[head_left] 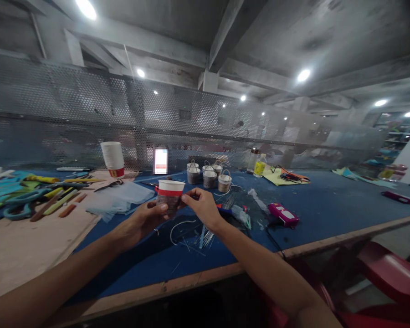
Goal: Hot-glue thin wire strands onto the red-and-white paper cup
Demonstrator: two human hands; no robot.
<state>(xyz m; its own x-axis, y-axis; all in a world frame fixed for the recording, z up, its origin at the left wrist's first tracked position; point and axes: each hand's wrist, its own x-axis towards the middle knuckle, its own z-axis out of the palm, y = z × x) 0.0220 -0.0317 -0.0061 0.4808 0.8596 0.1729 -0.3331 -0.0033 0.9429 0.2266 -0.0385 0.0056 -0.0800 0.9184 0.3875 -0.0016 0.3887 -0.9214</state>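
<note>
A paper cup point(171, 193) is held above the blue table top, upright, with a white rim, a red band and brownish-grey wrapping around its lower part. My left hand point(149, 217) grips it low, from the left, with the thumb across the wrapped part. At the cup's right side, the thumb and fingertips of my right hand point(202, 205) are pinched together against the wrapping. Whatever sits between those fingertips is too small to make out. Thin wire-like strands point(208, 237) and a curved pale cord point(172, 232) lie on the table below my hands.
Behind are several small handled cups point(209, 177), a stack of paper cups point(111, 155) and a yellow-labelled bottle point(260, 166). Clear plastic bags point(123, 198), scissors point(23, 202) and carving-like tools lie left. A magenta device point(283, 215) with a cable rests right. A perforated metal screen point(191, 118) stands behind.
</note>
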